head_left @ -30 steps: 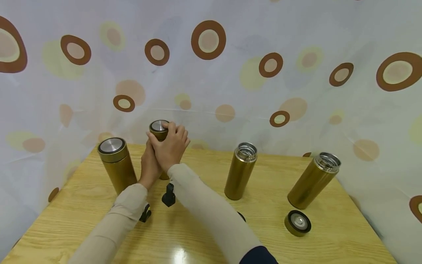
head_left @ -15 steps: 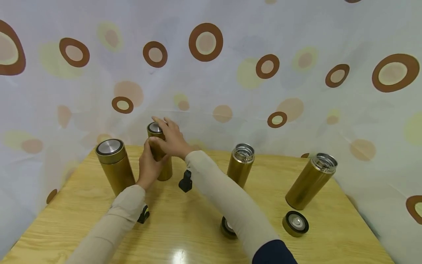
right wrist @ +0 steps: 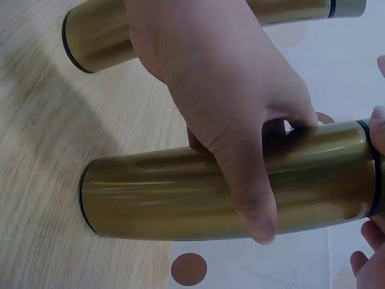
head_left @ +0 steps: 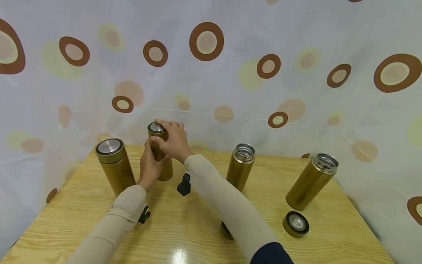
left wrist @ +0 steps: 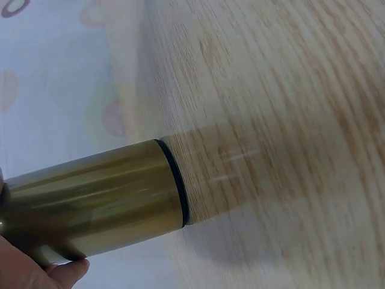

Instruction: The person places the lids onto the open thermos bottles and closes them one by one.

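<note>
A gold thermos bottle [head_left: 167,170] stands upright at the back left of the table, with its steel-topped lid [head_left: 156,127] on. My left hand [head_left: 150,167] grips its body from the near side; the right wrist view shows that thumb [right wrist: 255,211] laid across the gold wall. Higher up, my right hand [head_left: 174,141] holds the lid, fingers over its far side and thumb on the near side. Fingertips [right wrist: 374,235] of the right hand show beside the dark seam under the lid. In the left wrist view the bottle's black-edged base [left wrist: 174,183] is on the wood.
Another lidded gold thermos [head_left: 115,165] stands left of my left hand. Two lidless thermoses, one mid-right [head_left: 240,167] and one farther right [head_left: 311,181], stand on the wooden table [head_left: 184,234]. One loose lid [head_left: 296,224] lies at right; another [head_left: 226,231] is partly behind my right sleeve.
My right hand loosened from the lid and swung right, its fingers lifting. Now those fingers are back down around the lid. My left hand keeps its grip on the body.
</note>
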A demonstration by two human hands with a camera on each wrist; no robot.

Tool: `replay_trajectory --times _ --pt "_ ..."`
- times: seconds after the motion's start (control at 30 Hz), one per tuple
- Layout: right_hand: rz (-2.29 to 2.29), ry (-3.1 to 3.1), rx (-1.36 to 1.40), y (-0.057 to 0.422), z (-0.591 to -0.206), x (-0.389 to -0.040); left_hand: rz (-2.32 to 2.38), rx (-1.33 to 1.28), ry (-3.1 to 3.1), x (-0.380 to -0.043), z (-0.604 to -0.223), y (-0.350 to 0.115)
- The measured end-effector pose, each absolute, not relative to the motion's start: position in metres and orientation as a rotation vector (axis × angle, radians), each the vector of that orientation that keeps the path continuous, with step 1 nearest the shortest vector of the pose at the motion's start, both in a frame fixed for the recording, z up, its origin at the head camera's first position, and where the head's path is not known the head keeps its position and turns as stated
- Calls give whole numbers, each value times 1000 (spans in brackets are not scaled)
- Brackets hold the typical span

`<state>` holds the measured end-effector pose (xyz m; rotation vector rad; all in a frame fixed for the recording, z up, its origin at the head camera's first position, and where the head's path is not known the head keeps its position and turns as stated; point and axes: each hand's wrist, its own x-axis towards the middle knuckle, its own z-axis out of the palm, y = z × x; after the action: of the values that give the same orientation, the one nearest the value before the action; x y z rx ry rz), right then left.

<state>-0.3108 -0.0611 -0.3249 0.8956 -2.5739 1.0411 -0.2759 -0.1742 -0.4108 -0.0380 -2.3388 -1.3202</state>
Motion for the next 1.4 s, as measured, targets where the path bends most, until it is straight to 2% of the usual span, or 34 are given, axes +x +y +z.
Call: replay_trajectory --times 0.4,1.13,1.4 --pt "1074 -2518 774 -68 -328 -304 -1313 39 -2381 -275 -404 -172" --pt "1119 -2539 777 -66 -328 -302 -1302 9 -2400 -275 -406 -174" --pt "961 -2653 972 -55 -311 -305 -1312 -22 -2389 -274 -406 -175"
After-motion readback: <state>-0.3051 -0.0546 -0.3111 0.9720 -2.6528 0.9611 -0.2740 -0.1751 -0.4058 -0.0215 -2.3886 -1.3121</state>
